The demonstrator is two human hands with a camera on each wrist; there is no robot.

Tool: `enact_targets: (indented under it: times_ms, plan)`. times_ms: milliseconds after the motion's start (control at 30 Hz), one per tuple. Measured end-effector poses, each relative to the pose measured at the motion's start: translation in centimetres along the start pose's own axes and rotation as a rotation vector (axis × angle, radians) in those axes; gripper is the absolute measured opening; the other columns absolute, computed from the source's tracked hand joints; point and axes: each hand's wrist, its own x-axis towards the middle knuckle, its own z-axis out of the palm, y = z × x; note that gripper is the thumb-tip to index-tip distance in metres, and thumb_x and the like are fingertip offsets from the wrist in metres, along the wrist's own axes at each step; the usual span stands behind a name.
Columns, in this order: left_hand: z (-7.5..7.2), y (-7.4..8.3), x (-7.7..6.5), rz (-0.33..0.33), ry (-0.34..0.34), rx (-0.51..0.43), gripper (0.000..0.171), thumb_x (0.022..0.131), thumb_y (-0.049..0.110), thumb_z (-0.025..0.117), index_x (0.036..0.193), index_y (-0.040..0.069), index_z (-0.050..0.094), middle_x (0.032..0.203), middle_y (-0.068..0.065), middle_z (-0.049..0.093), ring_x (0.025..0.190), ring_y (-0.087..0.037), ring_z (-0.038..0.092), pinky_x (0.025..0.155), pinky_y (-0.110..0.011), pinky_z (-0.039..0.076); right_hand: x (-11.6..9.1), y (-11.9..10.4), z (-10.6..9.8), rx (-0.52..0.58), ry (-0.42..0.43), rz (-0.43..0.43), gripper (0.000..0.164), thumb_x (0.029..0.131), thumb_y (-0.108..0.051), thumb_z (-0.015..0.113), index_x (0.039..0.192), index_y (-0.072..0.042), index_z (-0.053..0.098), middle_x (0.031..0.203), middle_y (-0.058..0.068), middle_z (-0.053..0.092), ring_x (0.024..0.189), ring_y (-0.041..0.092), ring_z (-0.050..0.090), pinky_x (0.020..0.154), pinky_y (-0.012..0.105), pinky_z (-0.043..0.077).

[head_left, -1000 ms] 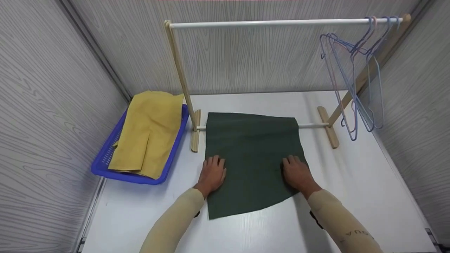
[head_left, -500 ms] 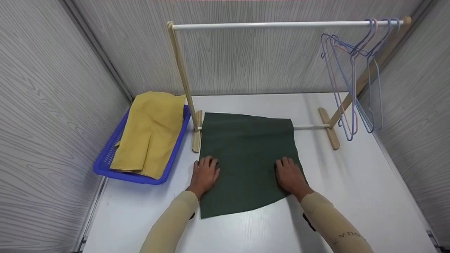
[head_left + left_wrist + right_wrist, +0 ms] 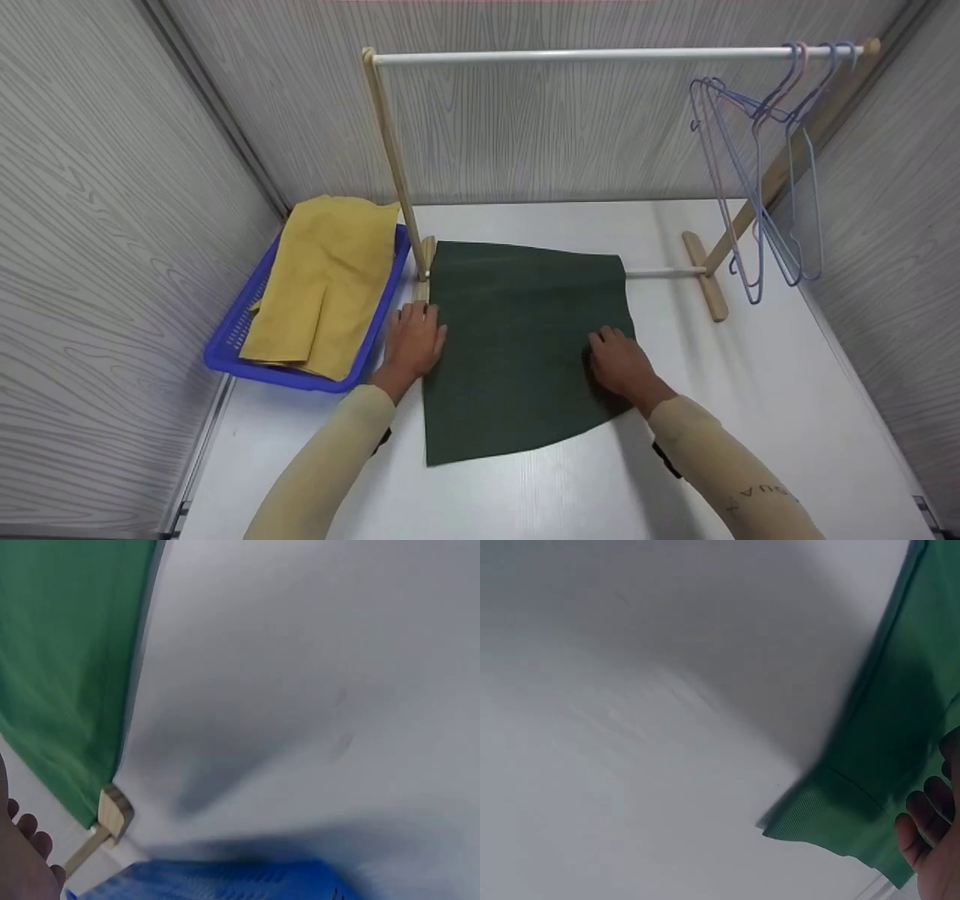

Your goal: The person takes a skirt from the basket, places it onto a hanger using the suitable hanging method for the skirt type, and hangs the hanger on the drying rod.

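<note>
A dark green cloth point(image 3: 517, 360) lies spread flat on the white table, its far end overlapping the lower bar of a clothes rack. In the right wrist view, the cloth's corner shows a ribbed band point(image 3: 802, 814). My left hand point(image 3: 415, 341) is just off the cloth's left edge, fingers relaxed and held over the strip between cloth and basket. In the left wrist view only part of that hand point(image 3: 26, 859) shows, with nothing in its fingers. My right hand point(image 3: 621, 364) is over the cloth's right side, its fingers point(image 3: 922, 814) loosely bent and not pinching the fabric.
A blue plastic basket point(image 3: 222, 358) with folded yellow cloth point(image 3: 326, 277) stands at the left. The wooden rack's white top rail point(image 3: 585, 55) spans the back, with several thin hangers point(image 3: 759, 172) at its right end. Walls close in the back and sides.
The green cloth has slid a little left toward the rack's left foot. My left hand has since come off the cloth, moving left and forward; my right hand stays over the right side.
</note>
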Motion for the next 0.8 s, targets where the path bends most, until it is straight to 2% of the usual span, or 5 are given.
enact_targets:
  times_ms: [267, 433, 500, 567, 800]
  plan:
    - [-3.7, -4.6, 0.4, -0.008, 0.160, 0.089, 0.040, 0.100, 0.033, 0.054, 0.118, -0.002, 0.058, 0.109, -0.020, 0.058, 0.100, -0.036, 0.054, 0.085, -0.049, 0.041, 1.1, 2.0, -4.1, -0.034, 0.036, -0.002, 0.031, 0.094, -0.014, 0.064, 0.117, 0.006, 0.057, 0.102, 0.022, 0.058, 0.089, 0.037, 0.060, 0.074, 0.051, 0.052]
    - [-4.0, -6.5, -0.5, -0.055, 0.280, 0.147, 0.044, 0.091, 0.037, 0.066, 0.109, -0.003, 0.060, 0.096, -0.020, 0.062, 0.087, -0.035, 0.058, 0.076, -0.048, 0.045, 1.8, 3.9, -7.4, -0.036, 0.072, 0.009, 0.033, 0.094, -0.011, 0.063, 0.120, 0.007, 0.056, 0.107, 0.026, 0.058, 0.094, 0.039, 0.060, 0.077, 0.052, 0.052]
    - [-3.8, -7.1, -0.8, -0.070, 0.295, 0.146, 0.047, 0.088, 0.039, 0.069, 0.106, -0.003, 0.061, 0.093, -0.020, 0.063, 0.085, -0.036, 0.060, 0.074, -0.048, 0.045, 2.1, 4.6, -8.8, -0.030, 0.101, 0.006, 0.030, 0.094, -0.010, 0.062, 0.118, 0.007, 0.057, 0.106, 0.026, 0.059, 0.093, 0.040, 0.060, 0.076, 0.051, 0.051]
    - [-3.6, -7.6, -1.2, -0.086, 0.268, 0.124, 0.046, 0.087, 0.040, 0.071, 0.101, -0.003, 0.063, 0.089, -0.020, 0.065, 0.081, -0.037, 0.061, 0.072, -0.049, 0.045, 2.4, 5.4, -10.3, -0.025, 0.137, 0.000, 0.025, 0.094, -0.009, 0.060, 0.114, 0.007, 0.058, 0.103, 0.025, 0.059, 0.090, 0.039, 0.060, 0.073, 0.051, 0.051]
    - [-3.7, -8.7, -1.2, -0.104, 0.060, 0.057, 0.040, 0.087, 0.038, 0.067, 0.077, 0.000, 0.069, 0.068, -0.017, 0.064, 0.066, -0.037, 0.063, 0.067, -0.052, 0.045, 3.2, 7.5, -15.6, -0.049, 0.320, -0.033, 0.015, 0.094, -0.005, 0.057, 0.105, 0.005, 0.059, 0.093, 0.024, 0.059, 0.080, 0.040, 0.059, 0.067, 0.051, 0.049]
